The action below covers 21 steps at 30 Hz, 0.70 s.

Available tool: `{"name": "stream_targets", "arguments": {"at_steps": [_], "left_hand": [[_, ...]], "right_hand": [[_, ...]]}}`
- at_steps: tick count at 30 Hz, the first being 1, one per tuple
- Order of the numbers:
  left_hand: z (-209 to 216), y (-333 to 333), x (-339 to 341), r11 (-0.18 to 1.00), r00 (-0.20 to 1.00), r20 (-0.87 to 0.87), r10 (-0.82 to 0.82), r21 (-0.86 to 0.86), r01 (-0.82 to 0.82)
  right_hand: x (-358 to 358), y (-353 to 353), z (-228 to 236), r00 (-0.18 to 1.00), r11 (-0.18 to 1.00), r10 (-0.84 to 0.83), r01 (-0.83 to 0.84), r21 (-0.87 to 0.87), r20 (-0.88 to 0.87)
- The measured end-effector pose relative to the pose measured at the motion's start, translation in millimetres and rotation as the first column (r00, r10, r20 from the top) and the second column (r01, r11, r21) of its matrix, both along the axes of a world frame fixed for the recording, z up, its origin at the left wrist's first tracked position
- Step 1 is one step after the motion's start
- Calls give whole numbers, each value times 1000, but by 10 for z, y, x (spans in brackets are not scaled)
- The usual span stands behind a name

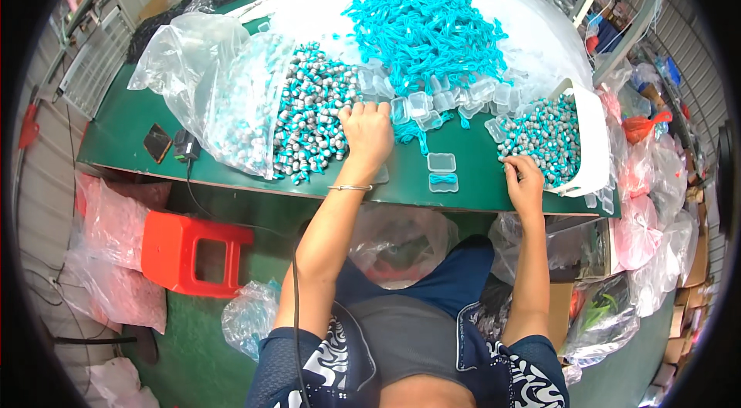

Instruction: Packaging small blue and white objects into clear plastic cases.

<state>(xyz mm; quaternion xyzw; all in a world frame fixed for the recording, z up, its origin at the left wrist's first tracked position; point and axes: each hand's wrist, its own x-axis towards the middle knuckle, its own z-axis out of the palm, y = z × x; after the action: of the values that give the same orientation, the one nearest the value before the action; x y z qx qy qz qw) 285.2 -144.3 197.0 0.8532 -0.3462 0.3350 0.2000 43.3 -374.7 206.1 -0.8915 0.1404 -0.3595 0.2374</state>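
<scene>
My left hand (367, 132) is curled closed at the right edge of a heap of small grey-and-teal pieces (312, 111), beside some small clear plastic boxes (419, 105). What its fingers hold, if anything, is hidden. My right hand (526, 179) has thumb and forefinger drawn together at the near edge of similar grey-and-teal pieces (549, 134), which spill from a white plastic bin (593, 142) lying on its side. Anything in that pinch is too small to make out. Between my hands an open clear box (442, 163) lies with a teal cord bundle (443, 179) in its nearer half.
A large pile of teal cord bundles (424, 30) lies on white plastic sheeting (532, 14) farther back. A clear bag (231, 99), dark phone-like slab (157, 143) and black adapter (186, 145) are on the green table (108, 130). A red stool (174, 253) stands below left. Two people sit across.
</scene>
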Motion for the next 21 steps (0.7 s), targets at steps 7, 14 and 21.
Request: {"name": "stream_targets", "arguments": {"at_steps": [7, 14, 21], "left_hand": [[59, 115, -554, 952, 944, -211, -253, 119, 282], [15, 95, -715, 898, 868, -355, -348, 141, 418], [7, 132, -718, 926, 865, -392, -313, 78, 370]], "right_hand": [[-6, -36, -42, 992, 986, -123, 121, -115, -17], [5, -138, -120, 976, 938, -207, 179, -297, -66], [176, -69, -164, 933, 874, -316, 214, -435, -175]]}}
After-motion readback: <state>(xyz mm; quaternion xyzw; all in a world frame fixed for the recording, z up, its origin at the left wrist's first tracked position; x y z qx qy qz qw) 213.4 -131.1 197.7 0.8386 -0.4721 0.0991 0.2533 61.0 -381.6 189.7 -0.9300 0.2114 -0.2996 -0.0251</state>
